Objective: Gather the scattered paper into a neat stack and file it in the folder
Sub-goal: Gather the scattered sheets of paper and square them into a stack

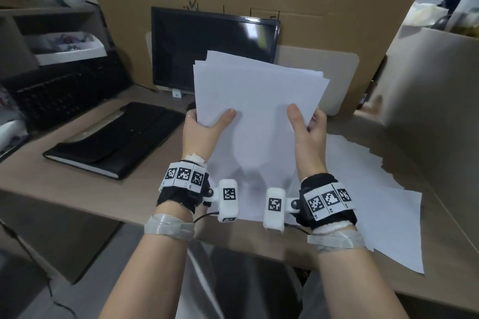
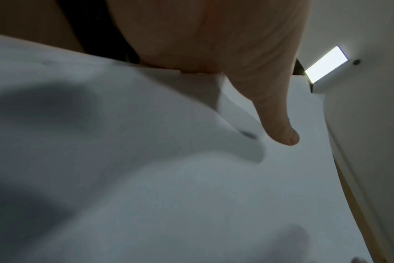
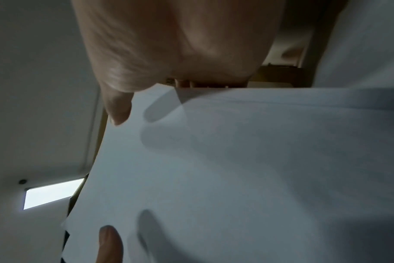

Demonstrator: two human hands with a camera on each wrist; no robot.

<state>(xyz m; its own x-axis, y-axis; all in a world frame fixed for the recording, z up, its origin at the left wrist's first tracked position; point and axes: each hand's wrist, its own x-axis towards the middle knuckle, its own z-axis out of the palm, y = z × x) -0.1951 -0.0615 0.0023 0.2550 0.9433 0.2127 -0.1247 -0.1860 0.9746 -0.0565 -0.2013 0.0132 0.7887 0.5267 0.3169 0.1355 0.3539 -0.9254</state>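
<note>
A sheaf of white paper [image 1: 256, 101] stands nearly upright above the desk, its top edges uneven. My left hand [image 1: 204, 124] grips its left edge, thumb on the front sheet and fingers behind. My right hand [image 1: 307, 127] grips the right edge the same way. Both wrist views are filled by the paper [image 2: 191, 186] [image 3: 236, 169] with a thumb lying on it. More loose sheets [image 1: 368, 189] lie fanned on the desk under and to the right of my hands. The black folder [image 1: 114, 140] lies closed on the desk to the left.
A dark monitor [image 1: 212, 46] stands behind the paper against a cardboard wall [image 1: 311, 0]. A black keyboard [image 1: 59, 93] leans at the far left under a shelf with a white tray [image 1: 70, 46]. A grey box [image 1: 435, 85] stands at the right. The desk's front edge [image 1: 103, 212] is near my wrists.
</note>
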